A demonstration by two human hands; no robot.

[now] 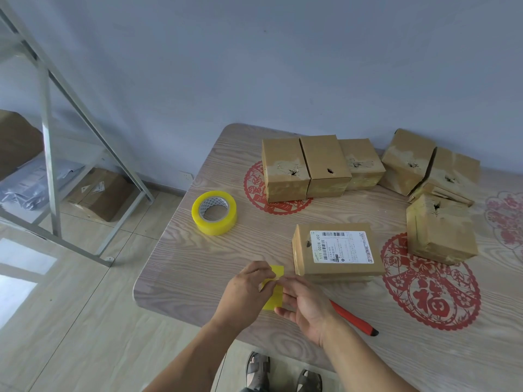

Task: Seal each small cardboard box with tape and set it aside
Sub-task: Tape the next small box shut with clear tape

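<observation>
The worktop (226, 171) fills the right and lower centre of the frame. Six taped boxes stand in the upper right: a row of three (325, 165), then a leaning pair (430, 168), then one alone (441, 230) lower down.

The labelled box (336, 251) lies flat at centre, just right of both hands. Its long axis runs left to right across the frame, its label faces up, and one narrow end points left toward the hands. That end seems to carry some tape already, though I cannot tell how much.

The tape roll (214, 213) lies flat, hole up, left of centre and well apart from the hands.

The left hand (244, 290) and the right hand (304, 304) meet at lower centre, both pinching a yellow tape strip (276, 297) whose length runs up and down the frame.

The likely trouble is that the strip folds and sticks to itself or to the fingers. Laid crooked, it would miss the seam, and pressing on the narrow end could push the light box to the right.

A red cutter (353, 318) lies lower right of the right hand; a wrist could knock it off the edge.
</observation>
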